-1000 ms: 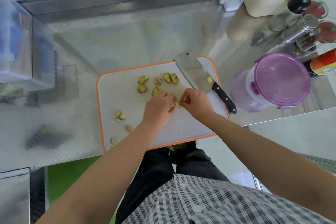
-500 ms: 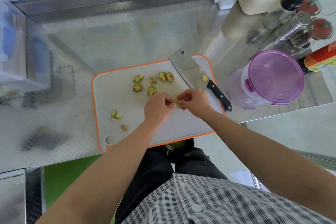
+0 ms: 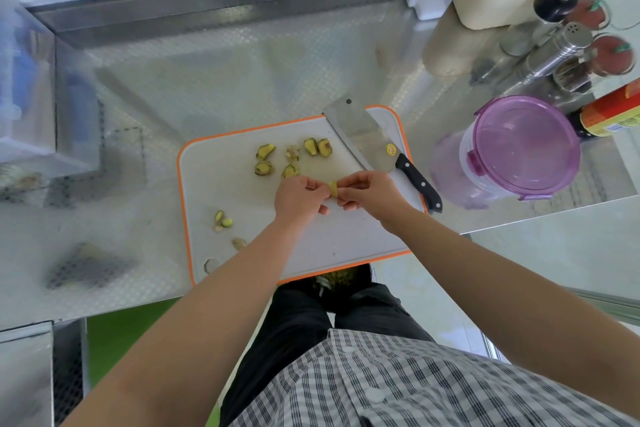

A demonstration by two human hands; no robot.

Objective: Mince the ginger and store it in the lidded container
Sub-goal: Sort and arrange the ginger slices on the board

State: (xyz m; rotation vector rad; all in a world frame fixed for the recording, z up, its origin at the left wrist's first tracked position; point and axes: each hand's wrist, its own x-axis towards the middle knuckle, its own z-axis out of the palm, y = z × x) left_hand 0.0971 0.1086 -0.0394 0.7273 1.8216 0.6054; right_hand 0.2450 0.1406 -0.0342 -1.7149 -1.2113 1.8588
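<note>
A small ginger piece (image 3: 333, 189) is pinched between the fingertips of both hands just above the middle of the orange-rimmed cutting board (image 3: 346, 253). The left hand (image 3: 298, 199) and right hand (image 3: 372, 192) each grip one side, probably to peel or break it before chopping. More ginger slices (image 3: 266, 151) lie towards the board's far edge, with small scraps (image 3: 221, 218) near its left edge, apparently set apart as trimmings. The cleaver (image 3: 362, 133) rests across the far right corner, handle towards the person for easy pick-up. The purple-lidded container (image 3: 523, 149) stands closed on the steel worktop (image 3: 207, 80) beside the board's right edge — nothing is minced yet.
</note>
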